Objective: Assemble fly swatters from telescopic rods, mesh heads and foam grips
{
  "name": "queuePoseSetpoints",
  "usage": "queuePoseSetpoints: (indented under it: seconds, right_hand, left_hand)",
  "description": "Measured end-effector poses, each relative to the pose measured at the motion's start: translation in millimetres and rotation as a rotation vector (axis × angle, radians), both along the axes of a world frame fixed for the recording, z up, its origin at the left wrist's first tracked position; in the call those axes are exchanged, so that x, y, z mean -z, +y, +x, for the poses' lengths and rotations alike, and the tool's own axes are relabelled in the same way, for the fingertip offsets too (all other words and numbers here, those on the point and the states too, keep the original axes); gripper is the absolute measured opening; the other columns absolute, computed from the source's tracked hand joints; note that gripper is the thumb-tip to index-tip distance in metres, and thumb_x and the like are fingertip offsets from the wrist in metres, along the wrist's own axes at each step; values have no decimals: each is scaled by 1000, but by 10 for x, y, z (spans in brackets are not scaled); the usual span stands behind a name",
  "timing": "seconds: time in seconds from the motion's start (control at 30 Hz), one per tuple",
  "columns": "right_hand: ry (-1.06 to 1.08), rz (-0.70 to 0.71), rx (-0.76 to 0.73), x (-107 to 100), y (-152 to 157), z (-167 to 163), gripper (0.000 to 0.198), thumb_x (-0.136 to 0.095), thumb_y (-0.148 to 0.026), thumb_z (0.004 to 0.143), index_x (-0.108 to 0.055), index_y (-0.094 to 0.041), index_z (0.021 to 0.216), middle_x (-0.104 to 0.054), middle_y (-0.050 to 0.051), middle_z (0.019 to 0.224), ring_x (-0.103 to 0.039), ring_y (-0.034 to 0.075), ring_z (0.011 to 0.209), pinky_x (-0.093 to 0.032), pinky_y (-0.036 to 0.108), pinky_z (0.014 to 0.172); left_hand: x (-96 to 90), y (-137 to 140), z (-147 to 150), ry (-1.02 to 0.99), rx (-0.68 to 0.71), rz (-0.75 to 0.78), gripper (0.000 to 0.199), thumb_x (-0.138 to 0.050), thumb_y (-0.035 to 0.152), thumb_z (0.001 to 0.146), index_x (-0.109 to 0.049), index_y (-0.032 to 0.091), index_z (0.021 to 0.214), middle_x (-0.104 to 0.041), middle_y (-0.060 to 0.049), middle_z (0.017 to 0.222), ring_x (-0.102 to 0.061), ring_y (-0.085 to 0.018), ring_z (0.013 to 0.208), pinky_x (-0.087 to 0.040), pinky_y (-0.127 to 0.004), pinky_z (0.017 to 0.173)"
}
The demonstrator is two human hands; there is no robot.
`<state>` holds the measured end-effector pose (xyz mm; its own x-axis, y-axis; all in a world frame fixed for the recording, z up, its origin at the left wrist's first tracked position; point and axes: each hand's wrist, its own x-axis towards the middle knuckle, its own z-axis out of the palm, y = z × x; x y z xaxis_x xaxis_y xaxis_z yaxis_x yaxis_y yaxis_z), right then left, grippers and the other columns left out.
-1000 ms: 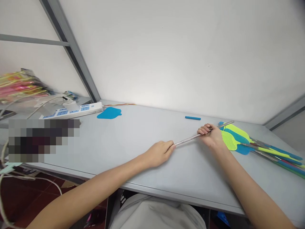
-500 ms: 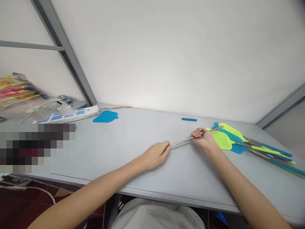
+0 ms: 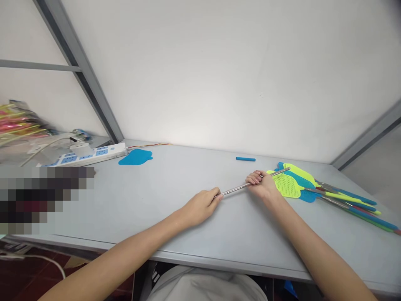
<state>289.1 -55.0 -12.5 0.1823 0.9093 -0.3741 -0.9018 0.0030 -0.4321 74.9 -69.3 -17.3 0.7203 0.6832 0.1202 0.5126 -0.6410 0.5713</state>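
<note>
A thin metal rod (image 3: 235,189) slants up to the right above the table, gripped by both hands. My left hand (image 3: 203,205) is closed around its lower left end, and that end is hidden in the fist. Further up, my right hand (image 3: 260,184) wraps its fingers round the rod, whose tip sticks out past the wrist. Behind that tip lies a pile of fly swatters with a yellow-green head (image 3: 286,186) and a blue head (image 3: 308,196). A short blue tube (image 3: 246,159) rests beyond my right hand. A loose blue swatter head (image 3: 135,157) lies at the back left.
A white power strip (image 3: 103,154) with a plug and cables sits at the table's left. Behind it are colourful plastic-wrapped items (image 3: 21,121). A blurred-out patch (image 3: 44,200) covers the left edge. The wall (image 3: 200,83) borders the table's back, between grey metal posts.
The view has shifted slightly, so everything sits a little further left and lower. Both hands keep their grip on the rod, with no clear movement along it.
</note>
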Motion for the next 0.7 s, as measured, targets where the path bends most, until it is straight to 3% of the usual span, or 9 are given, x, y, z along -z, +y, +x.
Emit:
queuePoseSetpoints:
  seconds: [0.17, 0.37, 0.7]
  right_hand:
    - [-6, 82, -1, -37, -15, -27, 22, -34, -10, 71, -24, -18, 52, -20, -8, 38, -21, 5, 29, -21, 16, 30]
    - [-12, 148, -18, -66, 2, 17, 26, -32, -28, 79, -27, -18, 56, -22, -8, 43, -25, 5, 33, -25, 17, 33]
    - [-10, 192, -18, -110, 18, 135, 27, -28, -37, 81, -34, -18, 62, -25, -7, 47, -28, 6, 35, -26, 18, 34]
  left_hand:
    - [-6, 2, 4, 15, -17, -11, 29, -18, 36, 87, -37, 20, 72, -41, 3, 58, -40, -12, 52, -31, -23, 52]
    - [-19, -4, 15, 16, -29, -9, 29, -18, 36, 86, -34, 19, 69, -37, 3, 56, -37, -11, 50, -31, -23, 50]
    - [-39, -4, 18, -9, -18, -18, 28, -18, 34, 87, -30, 20, 67, -31, 4, 54, -32, -11, 49, -29, -23, 49]
